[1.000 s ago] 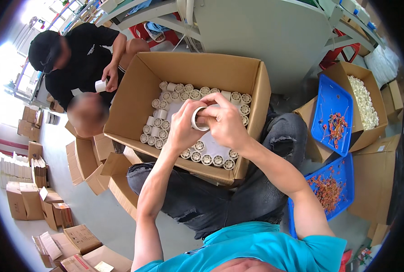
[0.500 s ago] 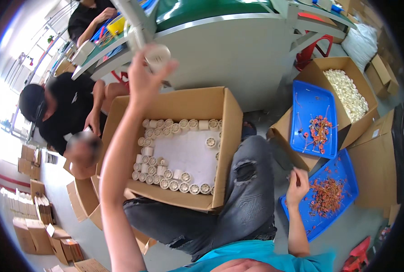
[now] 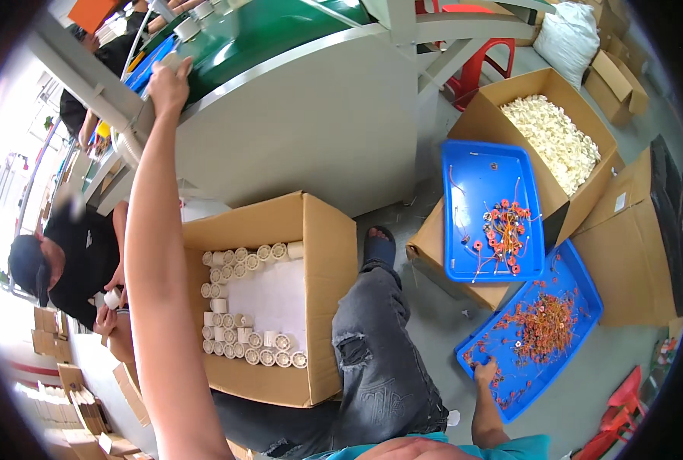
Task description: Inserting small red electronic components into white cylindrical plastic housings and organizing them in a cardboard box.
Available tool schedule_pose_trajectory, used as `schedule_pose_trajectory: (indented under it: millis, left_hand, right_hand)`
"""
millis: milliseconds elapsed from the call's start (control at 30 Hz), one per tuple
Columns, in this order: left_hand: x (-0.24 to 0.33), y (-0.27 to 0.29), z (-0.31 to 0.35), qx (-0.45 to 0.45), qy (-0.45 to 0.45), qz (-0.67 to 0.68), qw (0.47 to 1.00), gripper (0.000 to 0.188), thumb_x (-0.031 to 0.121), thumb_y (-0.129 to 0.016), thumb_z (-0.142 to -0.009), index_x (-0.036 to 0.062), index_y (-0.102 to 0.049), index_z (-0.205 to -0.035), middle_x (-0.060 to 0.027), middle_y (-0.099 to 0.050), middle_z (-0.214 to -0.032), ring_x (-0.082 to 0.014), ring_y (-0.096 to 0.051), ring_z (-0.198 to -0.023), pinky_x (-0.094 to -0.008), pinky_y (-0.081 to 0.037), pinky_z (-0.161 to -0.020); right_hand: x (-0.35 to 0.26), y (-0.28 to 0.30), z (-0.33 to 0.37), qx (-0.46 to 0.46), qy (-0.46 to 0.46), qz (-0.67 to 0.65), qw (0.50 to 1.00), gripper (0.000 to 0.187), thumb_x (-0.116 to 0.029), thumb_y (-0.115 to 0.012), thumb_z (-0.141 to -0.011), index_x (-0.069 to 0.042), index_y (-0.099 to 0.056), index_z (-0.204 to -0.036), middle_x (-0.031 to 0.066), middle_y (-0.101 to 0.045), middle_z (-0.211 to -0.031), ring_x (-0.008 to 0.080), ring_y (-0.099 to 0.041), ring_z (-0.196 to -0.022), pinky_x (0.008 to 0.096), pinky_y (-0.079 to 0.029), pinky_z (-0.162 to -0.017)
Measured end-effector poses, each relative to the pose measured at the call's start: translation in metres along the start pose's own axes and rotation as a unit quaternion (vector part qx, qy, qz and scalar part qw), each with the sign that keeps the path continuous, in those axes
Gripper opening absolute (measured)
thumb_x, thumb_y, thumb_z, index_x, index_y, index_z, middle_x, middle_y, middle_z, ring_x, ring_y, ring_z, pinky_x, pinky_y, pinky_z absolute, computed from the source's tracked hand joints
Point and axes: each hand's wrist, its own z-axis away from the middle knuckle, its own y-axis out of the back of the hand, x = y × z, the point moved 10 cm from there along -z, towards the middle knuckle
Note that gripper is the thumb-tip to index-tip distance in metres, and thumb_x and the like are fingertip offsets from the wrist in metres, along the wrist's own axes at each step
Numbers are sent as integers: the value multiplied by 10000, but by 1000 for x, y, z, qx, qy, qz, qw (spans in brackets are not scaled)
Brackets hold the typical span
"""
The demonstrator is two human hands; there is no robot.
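Note:
My left hand [image 3: 169,90] is stretched up to the green conveyor belt [image 3: 280,38], its fingers closed round a white round plastic part that they mostly cover. Another white plastic cylinder [image 3: 187,29] stands on the belt just beyond. On the right, my right hand [image 3: 485,372] is down at the left side of the lower blue tray [image 3: 529,299]. Its fingers are drawn together among small red-and-orange wired parts [image 3: 544,328]; whether one is pinched there is too small to see. The cardboard box [image 3: 330,307] by my legs holds white plastic cylinders [image 3: 242,337] in rows along its sides.
An upper blue tray [image 3: 464,207] with more wired parts rests on a carton. Behind it stands a box of small cream-white pieces [image 3: 553,138]. A red stool [image 3: 471,73] is under the bench. At left a seated co-worker [image 3: 81,264] holds a white cylinder.
My left hand has moved up and left with the white part, from above the box to the belt. My right hand has lowered into the lower tray. The view has shifted right.

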Motion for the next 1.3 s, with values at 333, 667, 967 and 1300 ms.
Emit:
schedule_pose_trajectory:
  millis: [333, 667, 967, 1300]
  left_hand:
    - [136, 123, 192, 240, -332, 134, 902, 605, 115, -757, -781, 22, -462, -1300, -207, -508, -1279, -380, -453, -1238, -484, -342, -1019]
    - [-70, -42, 712, -790, -181, -66, 582, 929, 655, -644, -798, 16, -373, -1415, -281, -411, -1398, -453, -432, -1288, -591, -380, -1027]
    - [-94, -51, 751, -828, -110, 35, 548, 990, 686, -775, -652, 113, -472, -1401, -246, -527, -1319, -409, -525, -1223, -481, -454, -1008]
    - [-82, -85, 728, -770, -184, 61, 608, 824, 617, -789, -648, 64, -663, -1246, -191, -723, -1005, -331, -690, -963, -390, -544, -873]
  right_hand:
    - [-8, 11, 12, -78, -93, 117, 986, 335, -151, -720, -753, 37, -643, -1019, 291, -666, -1075, 418, -649, -1051, 461, -507, -922]
    - [-8, -3, -17, -95, -2, 154, 983, 384, -150, -657, -788, 59, -623, -1109, 294, -656, -1129, 435, -640, -1071, 472, -515, -923]
    - [-6, 53, -18, 70, 94, 13, 993, 163, -49, -650, -738, 47, -705, -858, 268, -706, -858, 402, -707, -792, 458, -557, -761]
    - [-19, 153, -18, 179, 149, -14, 972, 172, 0, -614, -760, 62, -715, -885, 250, -692, -926, 364, -672, -856, 438, -522, -789]
